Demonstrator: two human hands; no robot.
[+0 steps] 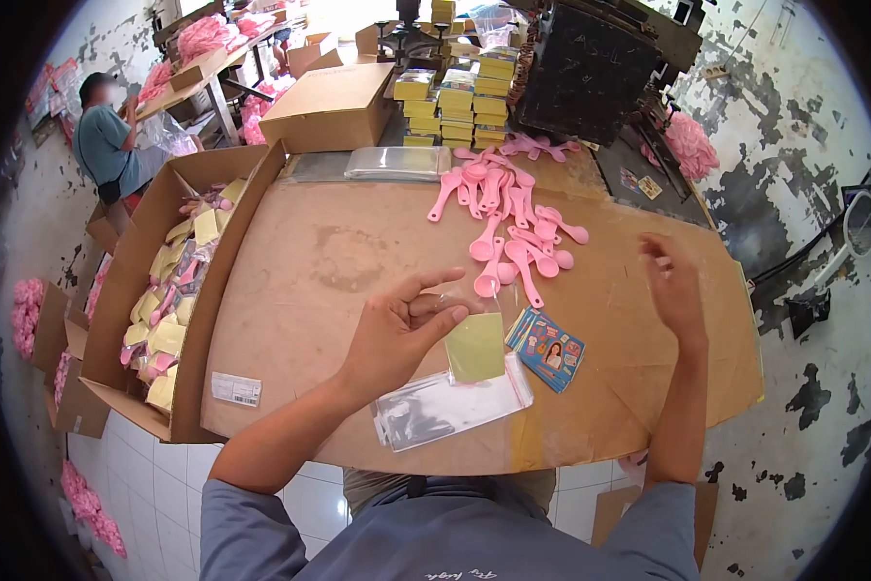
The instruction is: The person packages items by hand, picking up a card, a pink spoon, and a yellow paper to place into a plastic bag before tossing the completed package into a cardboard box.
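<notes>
One blue-grey shirt (416, 533) lies nearest, at six o'clock, with pale script that appears to read "Fly high". Near the centre, the left hand (389, 337) is closed in a pinch, thumb against fingers, gripping the top of one clear bag (472, 303) with one yellow-green card (476, 351) in it. At three o'clock the right hand (675, 290) is raised and half open, its fingers loosely curled and blurred; whether it holds anything, I cannot tell. At six o'clock on the brown work surface (300, 324) is one pile of flat clear sleeves (450, 412), too overlapped to count. One fanned set of blue cards (555, 354) sits at four o'clock, just beside the sleeves, its top card printed with a person and small writing too fine to read. Pink spoons (516, 254), more than fifteen, heap at one o'clock. One white barcode label (236, 389) lies at eight, its text illegible. One long open box (227, 281) at nine o'clock contains many filled bags (169, 334), uncountable. One large carton (329, 102) stands at eleven, and at least three columns of yellow-edged stacks (455, 102) at twelve. One black machine (585, 68) at one o'clock bears faint, unreadable marks. One other person (104, 145) sits at ten.
</notes>
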